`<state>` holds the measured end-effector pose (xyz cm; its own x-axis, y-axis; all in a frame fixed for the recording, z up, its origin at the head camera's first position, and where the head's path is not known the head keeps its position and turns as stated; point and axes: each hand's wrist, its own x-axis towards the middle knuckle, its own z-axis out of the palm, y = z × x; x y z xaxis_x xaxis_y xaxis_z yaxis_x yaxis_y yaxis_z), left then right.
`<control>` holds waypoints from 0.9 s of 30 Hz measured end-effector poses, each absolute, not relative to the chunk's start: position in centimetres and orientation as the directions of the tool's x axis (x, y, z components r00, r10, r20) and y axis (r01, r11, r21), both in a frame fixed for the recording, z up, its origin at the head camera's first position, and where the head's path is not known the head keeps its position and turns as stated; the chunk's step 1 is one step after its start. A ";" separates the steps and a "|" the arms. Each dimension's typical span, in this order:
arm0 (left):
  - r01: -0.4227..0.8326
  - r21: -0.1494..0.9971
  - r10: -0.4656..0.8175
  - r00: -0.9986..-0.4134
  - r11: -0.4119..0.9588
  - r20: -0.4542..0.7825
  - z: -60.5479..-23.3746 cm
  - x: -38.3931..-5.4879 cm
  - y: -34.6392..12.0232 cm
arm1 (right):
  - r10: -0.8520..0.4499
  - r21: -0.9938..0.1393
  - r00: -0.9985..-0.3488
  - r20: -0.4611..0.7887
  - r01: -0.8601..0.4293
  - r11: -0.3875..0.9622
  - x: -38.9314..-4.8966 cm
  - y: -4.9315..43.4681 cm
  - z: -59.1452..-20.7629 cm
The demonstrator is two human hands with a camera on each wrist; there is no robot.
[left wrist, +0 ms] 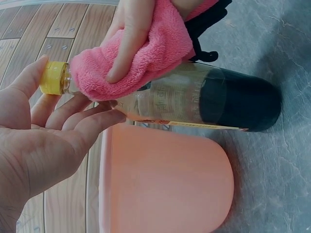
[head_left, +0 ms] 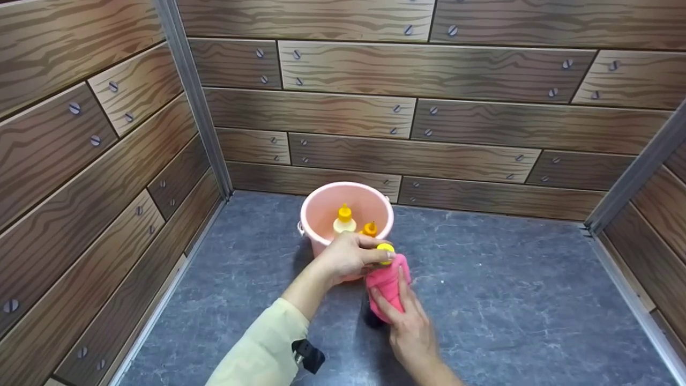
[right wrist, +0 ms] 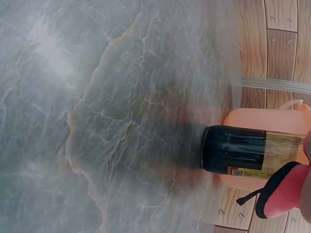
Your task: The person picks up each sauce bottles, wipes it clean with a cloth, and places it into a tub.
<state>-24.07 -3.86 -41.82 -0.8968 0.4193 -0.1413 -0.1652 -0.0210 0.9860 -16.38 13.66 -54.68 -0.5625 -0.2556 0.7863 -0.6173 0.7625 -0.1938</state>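
My left hand [head_left: 343, 260] pinches the yellow cap [left wrist: 53, 77] of a clear bottle [left wrist: 240, 99] between thumb and fingers. Dark liquid fills the lower part of this bottle, and a label strip shows on its side. My right hand [head_left: 415, 332] holds a pink cloth [head_left: 383, 281] wrapped against the bottle's neck and upper body. A black edging with a small loop [right wrist: 249, 196] hangs from the cloth in the right wrist view. Whether the bottle's base touches the floor, I cannot tell.
Just beyond the bottle stands a pink bucket [head_left: 306, 222] with a yellow-capped bottle [head_left: 344, 214] and an orange-topped bottle [head_left: 370, 229] in it. The grey marbled floor [head_left: 509, 289] meets wood-patterned walls [head_left: 343, 112] at the back and both sides.
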 end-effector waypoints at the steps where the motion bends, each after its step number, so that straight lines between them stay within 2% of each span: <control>1: -0.163 0.986 0.418 -0.897 -0.018 -0.141 -41.8 -24.1 -3.9 | -0.255 -0.195 -0.564 0.785 -0.617 0.762 -16.4 13.7 -54.7; 13: -0.162 0.986 0.415 -0.900 -0.028 -0.136 -41.8 -24.1 -3.8 | -0.251 -0.186 -0.529 0.810 -0.639 0.746 -16.3 13.6 -55.6; 23: -0.136 0.991 0.402 -0.906 0.018 -0.132 -41.9 -24.2 -3.9 | -0.267 -0.201 -0.563 0.782 -0.634 0.747 -16.1 13.8 -56.4; 27: -0.137 0.990 0.401 -0.906 0.021 -0.134 -41.9 -24.2 -3.9 | -0.269 -0.187 -0.557 0.785 -0.629 0.755 -16.0 13.9 -56.9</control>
